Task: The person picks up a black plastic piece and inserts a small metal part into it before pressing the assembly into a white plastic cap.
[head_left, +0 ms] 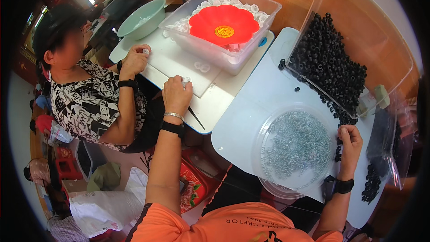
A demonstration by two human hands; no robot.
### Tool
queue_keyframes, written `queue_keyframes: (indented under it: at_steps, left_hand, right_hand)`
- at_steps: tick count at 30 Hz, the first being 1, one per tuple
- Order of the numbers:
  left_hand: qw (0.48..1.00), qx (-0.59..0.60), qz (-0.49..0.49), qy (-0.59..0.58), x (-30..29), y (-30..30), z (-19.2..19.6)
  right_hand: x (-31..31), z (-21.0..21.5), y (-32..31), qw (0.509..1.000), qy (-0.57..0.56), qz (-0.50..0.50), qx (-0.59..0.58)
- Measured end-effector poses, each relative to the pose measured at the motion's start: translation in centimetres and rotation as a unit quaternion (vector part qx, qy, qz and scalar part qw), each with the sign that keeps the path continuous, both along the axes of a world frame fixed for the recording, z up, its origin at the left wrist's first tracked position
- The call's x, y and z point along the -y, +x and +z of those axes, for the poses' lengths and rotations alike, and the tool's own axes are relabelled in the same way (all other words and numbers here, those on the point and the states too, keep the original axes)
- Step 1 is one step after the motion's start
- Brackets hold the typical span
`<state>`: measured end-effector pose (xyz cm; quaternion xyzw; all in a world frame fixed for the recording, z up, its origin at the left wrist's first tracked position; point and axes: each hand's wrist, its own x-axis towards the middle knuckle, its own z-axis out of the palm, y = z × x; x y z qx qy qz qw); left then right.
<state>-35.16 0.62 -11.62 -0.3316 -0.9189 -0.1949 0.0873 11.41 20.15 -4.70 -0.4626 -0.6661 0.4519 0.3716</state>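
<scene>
My left hand (177,93) is stretched out over the white board at the left, fingers curled round a small white plastic piece (185,80). At the right, my right hand (350,141) has thumb and finger pressed together beside a trail of small black rings (344,117); whatever it pinches is too small to make out. Between my arms stands a round clear tub (295,145) full of small, clear, shiny pieces. A large clear bin lying tilted (385,60) spills many black rings (329,58) onto the pale blue table (244,107).
A co-worker's hand (135,60) holds a small white piece at the left. Behind the white board (179,69) stand a clear bin (235,65) of white parts with a red flower-shaped dish (206,22) on top, and a green basin (152,18). Black tweezers (196,118) lie near the board's edge.
</scene>
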Motion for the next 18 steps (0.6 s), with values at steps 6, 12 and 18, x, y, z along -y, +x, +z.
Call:
queue_keyframes:
  at_steps: [6, 12, 18]
  left_hand:
    - [0.998, -0.051, 0.004, -0.020, -0.3, 0.3, -0.2]
    - [0.998, -0.069, -0.004, 0.001, 0.1, 0.4, -1.0]
    - [0.995, -0.007, 0.001, 0.102, 0.7, -0.1, -1.5]
  right_hand:
    - [0.0, -0.4, 0.1, 1.000, 0.000, 0.006, 0.004]
    - [-0.1, -0.7, 0.4, 1.000, -0.008, 0.016, 0.012]
    - [0.1, -0.3, 0.1, 1.000, -0.004, 0.004, 0.016]
